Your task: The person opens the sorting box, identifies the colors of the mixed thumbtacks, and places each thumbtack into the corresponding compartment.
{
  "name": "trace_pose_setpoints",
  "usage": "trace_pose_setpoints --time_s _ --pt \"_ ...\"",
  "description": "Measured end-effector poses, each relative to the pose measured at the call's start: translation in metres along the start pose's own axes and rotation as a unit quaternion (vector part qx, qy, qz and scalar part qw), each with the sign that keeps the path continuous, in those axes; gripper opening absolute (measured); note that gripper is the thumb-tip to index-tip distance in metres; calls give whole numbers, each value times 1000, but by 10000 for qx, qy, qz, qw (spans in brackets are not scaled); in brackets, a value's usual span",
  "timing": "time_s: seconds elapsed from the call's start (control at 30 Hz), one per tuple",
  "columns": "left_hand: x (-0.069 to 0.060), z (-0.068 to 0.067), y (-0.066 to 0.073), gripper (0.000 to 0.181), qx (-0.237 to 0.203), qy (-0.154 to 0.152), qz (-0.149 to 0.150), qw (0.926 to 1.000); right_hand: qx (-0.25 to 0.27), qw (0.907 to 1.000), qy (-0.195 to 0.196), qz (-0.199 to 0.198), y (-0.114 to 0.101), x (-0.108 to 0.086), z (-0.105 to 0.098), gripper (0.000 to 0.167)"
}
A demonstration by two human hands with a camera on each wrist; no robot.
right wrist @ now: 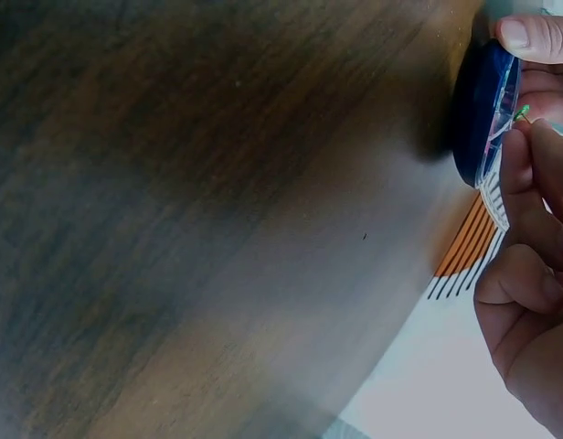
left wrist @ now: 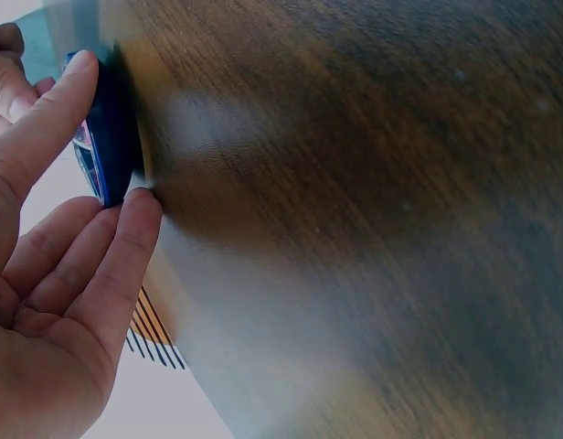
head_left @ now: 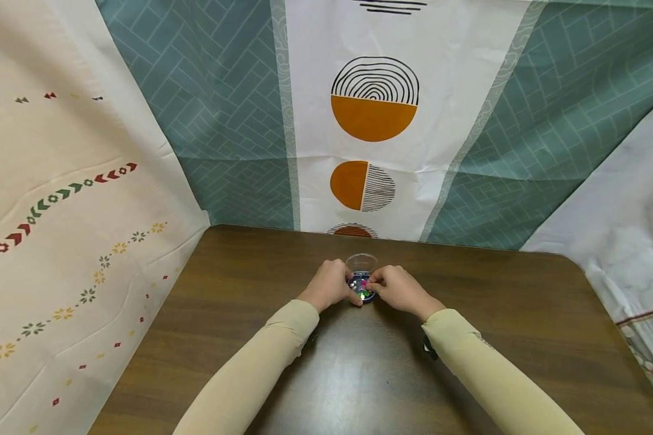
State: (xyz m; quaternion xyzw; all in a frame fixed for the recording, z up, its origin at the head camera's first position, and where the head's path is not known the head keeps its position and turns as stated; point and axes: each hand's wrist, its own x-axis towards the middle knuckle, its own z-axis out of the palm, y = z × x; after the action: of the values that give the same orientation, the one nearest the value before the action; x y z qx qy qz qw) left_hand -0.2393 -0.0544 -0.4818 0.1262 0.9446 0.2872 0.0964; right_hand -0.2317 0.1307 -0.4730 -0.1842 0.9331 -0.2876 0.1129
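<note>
A round dark-blue case (head_left: 369,300) lies on the table, its clear lid (head_left: 361,260) raised at the back. Small colourful pieces (head_left: 363,295) lie in its compartments; their kind is too small to tell. My left hand (head_left: 331,285) holds the case by its edge, thumb at the front and fingers at the far side, as the left wrist view also shows on the blue case (left wrist: 117,137). Over the case's right side, my right hand (head_left: 401,291) pinches a tiny green piece (right wrist: 523,112) between thumb and forefinger.
A brown wooden table (head_left: 250,338) runs beneath both forearms. Behind it hangs a patterned cloth (head_left: 239,121), and a cream cloth (head_left: 76,241) with printed motifs covers the left side. A pale cloth (head_left: 620,211) hangs on the right.
</note>
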Motion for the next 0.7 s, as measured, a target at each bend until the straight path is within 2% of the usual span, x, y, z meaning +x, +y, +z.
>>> trace_pose_setpoints --time_s 0.33,0.53,0.7 --pt "0 -3 2 61 78 -30 -23 10000 -43 9998 150 -139 2 -1 -7 14" --pt "1 -3 -1 61 99 -109 88 9999 -75 9962 855 -169 3 1 -17 15" --pt "0 -3 -3 63 10 -203 78 9998 -270 9873 1564 -31 2 2 -19 16"
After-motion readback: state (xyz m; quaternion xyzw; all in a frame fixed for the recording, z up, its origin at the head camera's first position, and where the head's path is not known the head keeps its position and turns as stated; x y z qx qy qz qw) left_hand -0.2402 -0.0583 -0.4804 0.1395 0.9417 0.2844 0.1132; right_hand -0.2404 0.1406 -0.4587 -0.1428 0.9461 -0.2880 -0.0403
